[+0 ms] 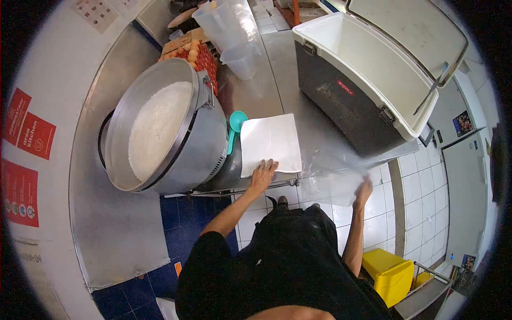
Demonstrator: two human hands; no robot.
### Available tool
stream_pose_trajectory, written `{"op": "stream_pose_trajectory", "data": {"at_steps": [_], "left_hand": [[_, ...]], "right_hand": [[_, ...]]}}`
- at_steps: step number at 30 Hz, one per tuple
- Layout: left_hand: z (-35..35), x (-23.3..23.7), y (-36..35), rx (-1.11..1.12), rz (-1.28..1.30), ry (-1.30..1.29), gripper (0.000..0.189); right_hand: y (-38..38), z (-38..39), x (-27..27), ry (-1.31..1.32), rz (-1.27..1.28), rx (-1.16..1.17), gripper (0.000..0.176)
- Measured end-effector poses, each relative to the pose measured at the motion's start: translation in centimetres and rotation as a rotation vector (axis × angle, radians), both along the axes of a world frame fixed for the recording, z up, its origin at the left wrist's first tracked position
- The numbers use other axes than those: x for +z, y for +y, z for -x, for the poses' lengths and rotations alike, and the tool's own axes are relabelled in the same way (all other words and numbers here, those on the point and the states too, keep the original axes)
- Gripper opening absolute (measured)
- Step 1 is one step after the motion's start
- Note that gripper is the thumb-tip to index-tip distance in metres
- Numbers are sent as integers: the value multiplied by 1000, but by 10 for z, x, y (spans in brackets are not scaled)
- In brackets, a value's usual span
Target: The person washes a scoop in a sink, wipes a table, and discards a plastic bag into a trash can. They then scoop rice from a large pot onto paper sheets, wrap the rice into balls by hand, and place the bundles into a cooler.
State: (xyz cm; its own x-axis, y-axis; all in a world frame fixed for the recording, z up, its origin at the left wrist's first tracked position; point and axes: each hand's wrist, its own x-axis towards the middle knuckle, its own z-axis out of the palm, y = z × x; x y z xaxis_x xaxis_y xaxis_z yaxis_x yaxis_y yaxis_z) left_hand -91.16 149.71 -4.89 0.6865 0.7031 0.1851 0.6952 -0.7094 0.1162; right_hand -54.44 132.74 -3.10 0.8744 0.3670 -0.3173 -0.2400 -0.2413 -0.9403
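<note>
My left hand [263, 175] rests flat on the near edge of a stack of white paper sheets [271, 141], its fingers spread out. Off the table's front edge, my right hand [364, 191] is closed on a clear plastic bag [333, 184], which is blurred and stretches back toward the table. Just left of the paper lies a turquoise scoop [238, 120]. A large metal pot [205, 146] stands beside it, with white rice [160, 128] inside.
A dark cooler box [341, 101] with its lid [410, 26] raised stands on the steel table [274, 88]. Behind the pot are eggs in red trays [205, 61] and clear plastic jugs [239, 60]. A yellow bin [388, 277] sits on the floor at right.
</note>
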Motion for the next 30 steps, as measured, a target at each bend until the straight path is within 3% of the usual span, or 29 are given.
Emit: {"op": "stream_pose_trajectory", "data": {"at_steps": [2,4,5,6,8,9,10,12,14,18,19,21,22,23,25,27,28,30], "left_hand": [[0,-1,-10,81,11,-119,45],[0,-2,-12,114,55,-110,47],[1,1,-12,105,53,-107,47],[2,1,-13,92,51,-102,47],[3,-4,-15,104,55,-105,46],[3,-4,-17,111,77,-96,47],[3,-3,-18,119,97,-87,48],[-1,5,-26,167,142,-88,49],[-4,22,-25,197,179,-88,50],[-5,57,-17,194,428,62,53],[-4,64,-13,176,507,104,56],[-5,81,21,272,718,-58,67],[-6,60,45,367,454,-153,73],[-4,78,70,398,217,-296,74],[-2,86,128,596,62,-565,73],[2,67,181,735,-3,-584,75],[5,66,189,742,13,-576,75],[8,69,209,934,379,-657,68]], "right_hand": [[1,-2,15,-112,67,133,38],[13,-10,32,-465,-28,271,34],[23,-9,47,-540,-173,280,23],[29,0,80,-546,-164,293,23],[44,34,159,-800,281,342,26],[54,47,172,-860,267,354,41],[62,50,157,-1047,255,375,47],[77,76,142,-1166,173,638,58],[94,102,90,-1187,520,1113,65],[122,168,46,-1138,669,1428,53],[125,171,36,-1134,670,1422,53],[125,172,24,-1122,626,1368,54],[125,170,25,-1113,638,1381,54],[124,170,28,-1061,650,1391,56],[115,169,21,-989,615,1387,59],[111,173,23,-1008,597,1364,59],[110,173,23,-1038,570,1318,59],[109,172,11,-1060,540,1300,61]]}}
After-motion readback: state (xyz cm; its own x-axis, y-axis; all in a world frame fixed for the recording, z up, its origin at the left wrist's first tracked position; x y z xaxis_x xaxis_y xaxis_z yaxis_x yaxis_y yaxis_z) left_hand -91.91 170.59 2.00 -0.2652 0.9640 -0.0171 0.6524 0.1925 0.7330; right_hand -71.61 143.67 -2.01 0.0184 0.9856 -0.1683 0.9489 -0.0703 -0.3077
